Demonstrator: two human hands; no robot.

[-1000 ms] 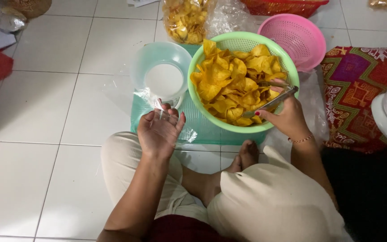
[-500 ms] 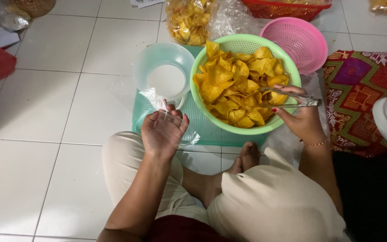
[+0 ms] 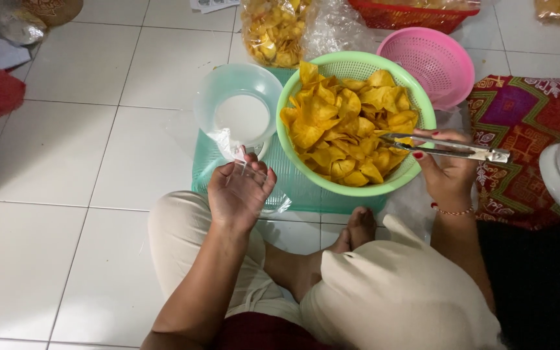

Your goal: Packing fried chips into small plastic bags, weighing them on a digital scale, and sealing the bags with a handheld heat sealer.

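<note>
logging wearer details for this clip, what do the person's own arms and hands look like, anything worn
Both arms are bare, with no sleeves in view. The right hand has red-painted nails, and a thin beaded bracelet sits on its wrist. The left hand shows no ring, watch or glove.

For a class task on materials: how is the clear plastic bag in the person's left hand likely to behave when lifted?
The clear plastic bag looks thin and crumpled in the left hand, so it is probably floppy and will sag rather than hold a shape. It appears empty, so likely very light. Its glossy film may slip between the fingers.
</note>
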